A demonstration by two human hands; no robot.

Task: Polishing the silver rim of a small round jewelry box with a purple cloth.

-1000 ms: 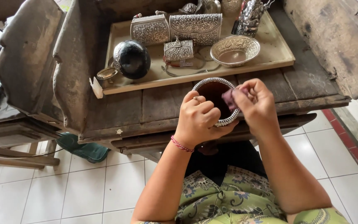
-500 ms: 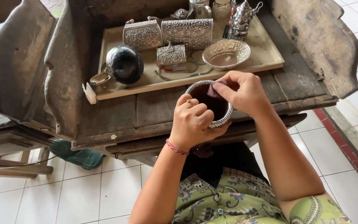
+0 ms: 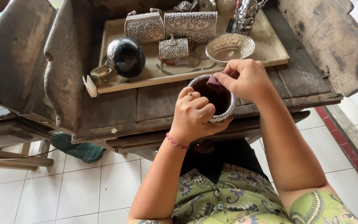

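A: From the head view, your left hand (image 3: 195,114) is wrapped around a round silver-rimmed bowl (image 3: 213,98), fingers curled over its near side and thumb under the beaded edge. You hold it just off the front edge of the table (image 3: 117,108), tilted toward you, likely so the dark inside faces up and you can see into it.

B: And the right one?

A: Your right hand (image 3: 245,79) is pinched shut on a small maroon cloth (image 3: 215,83), pressing it against the far inner rim of the bowl. The left steadies; the right does the rubbing.

B: What's around it?

A: Behind the bowl sits a pale wooden tray (image 3: 270,45) on the weathered, cracked table. On it: 2 embossed silver clutch purses (image 3: 190,25) at the back, a smaller silver purse (image 3: 173,47) in front, an engraved shallow silver dish (image 3: 230,47), a glossy black round vessel (image 3: 126,57) with a silver band, and a tall ornate silver piece (image 3: 245,16) at the far right. All the metal is densely patterned and bright against the rough grey wood. A green cloth (image 3: 77,149) lies on the white tiled floor (image 3: 42,195) below.
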